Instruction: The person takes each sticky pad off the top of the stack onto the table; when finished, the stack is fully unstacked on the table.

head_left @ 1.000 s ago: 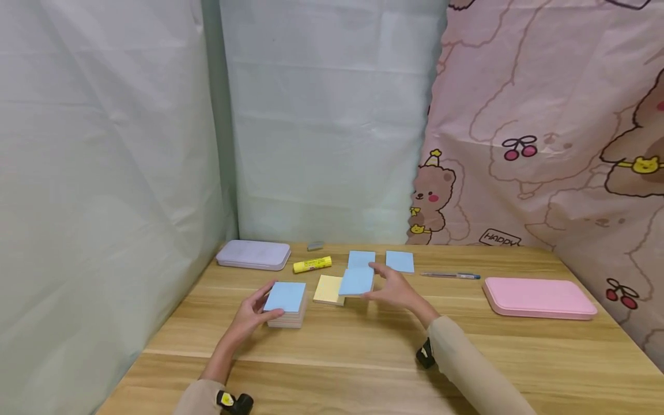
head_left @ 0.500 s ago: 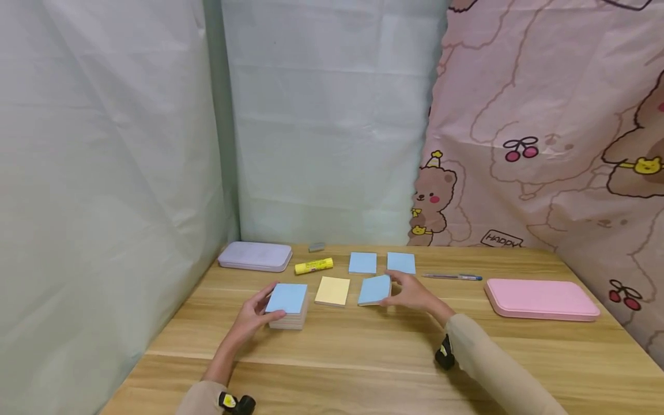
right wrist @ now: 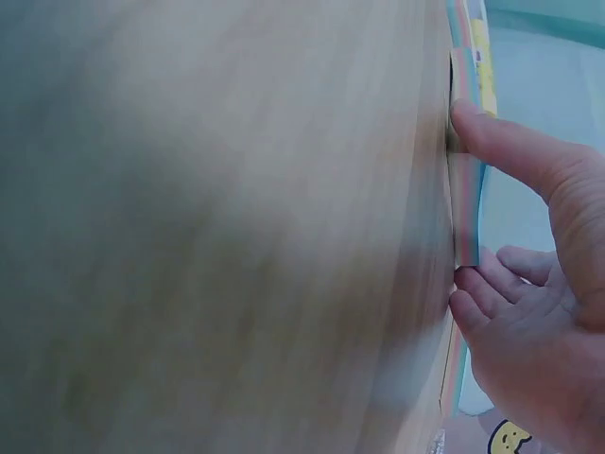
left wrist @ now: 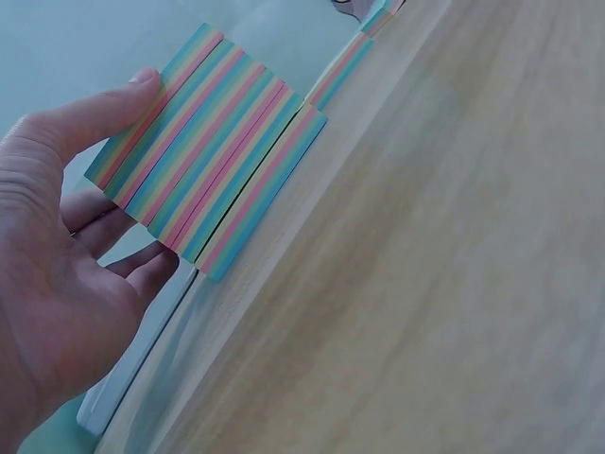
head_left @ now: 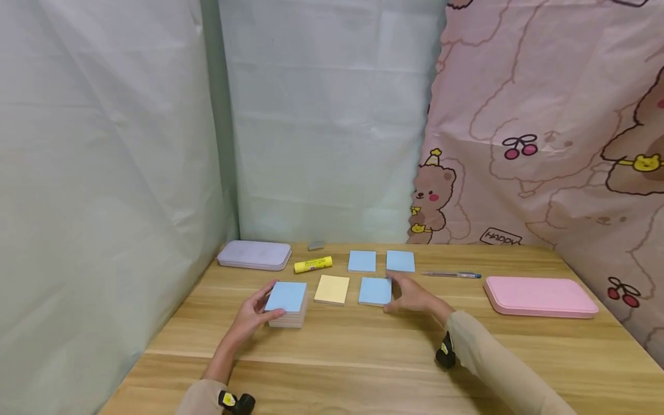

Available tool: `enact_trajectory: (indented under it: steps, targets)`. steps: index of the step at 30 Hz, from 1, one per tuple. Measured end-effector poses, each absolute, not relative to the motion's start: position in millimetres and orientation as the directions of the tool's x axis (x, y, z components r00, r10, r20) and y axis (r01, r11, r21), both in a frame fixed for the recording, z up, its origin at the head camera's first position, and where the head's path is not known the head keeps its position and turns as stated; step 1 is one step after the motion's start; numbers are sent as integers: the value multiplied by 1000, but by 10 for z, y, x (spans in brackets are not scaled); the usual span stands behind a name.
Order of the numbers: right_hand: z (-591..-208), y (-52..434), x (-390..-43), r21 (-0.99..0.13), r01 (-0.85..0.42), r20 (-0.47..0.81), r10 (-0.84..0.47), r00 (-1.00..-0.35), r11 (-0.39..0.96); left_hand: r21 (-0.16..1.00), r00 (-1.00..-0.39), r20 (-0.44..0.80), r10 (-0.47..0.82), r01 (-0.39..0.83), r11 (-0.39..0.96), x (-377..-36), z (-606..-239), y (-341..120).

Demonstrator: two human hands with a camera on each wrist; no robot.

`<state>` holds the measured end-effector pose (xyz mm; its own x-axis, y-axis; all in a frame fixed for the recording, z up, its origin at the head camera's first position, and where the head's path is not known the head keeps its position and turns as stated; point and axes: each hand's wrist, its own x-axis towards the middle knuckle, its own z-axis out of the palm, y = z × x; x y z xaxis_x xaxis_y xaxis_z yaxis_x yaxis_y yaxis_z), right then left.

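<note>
In the head view, my left hand (head_left: 248, 318) holds a tall stack of sticky note pads (head_left: 287, 297), blue on top, thumb along the near side. Striped blue, pink and yellow edges of that stack (left wrist: 194, 151) show in the left wrist view. My right hand (head_left: 413, 295) has thumb and fingers at the right corners of a blue sticky note pad (head_left: 374, 291) lying flat on the table. In the right wrist view the thumb touches the edge of this pad (right wrist: 466, 213), with the fingers curled by its other end. A yellow pad (head_left: 332, 289) lies between the stack and the blue pad.
Two more blue pads, one left (head_left: 362, 261) and one right (head_left: 400, 261), lie behind. A yellow glue stick (head_left: 313, 264), lilac case (head_left: 254, 255) and small grey item (head_left: 316, 246) are at back left. A pen (head_left: 451, 275) and pink case (head_left: 539, 297) lie right.
My right hand has moved the blue pad rightward and toward me, off the yellow pad, and set it flat and straight on the table. The left hand stays on its stack.
</note>
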<state>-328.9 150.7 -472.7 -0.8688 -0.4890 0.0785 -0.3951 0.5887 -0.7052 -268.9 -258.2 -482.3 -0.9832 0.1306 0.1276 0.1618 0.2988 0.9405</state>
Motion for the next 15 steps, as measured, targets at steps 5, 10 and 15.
enact_trajectory:
  steps: [5,10,15]
  targets:
    - [-4731,1499,-3278,-701,-403,81,-496,-865,588,943,-984,121,132,156,293,-2684,-4835,-2584]
    - [-4704,1506,-3284,-730,-385,85,-484,-871,564,944,-985,120,127,153,294,-2687,-4833,-2583]
    - [-4630,1468,-3247,-761,-386,112,-480,-870,521,944,-987,106,121,138,300,-2690,-4827,-2576]
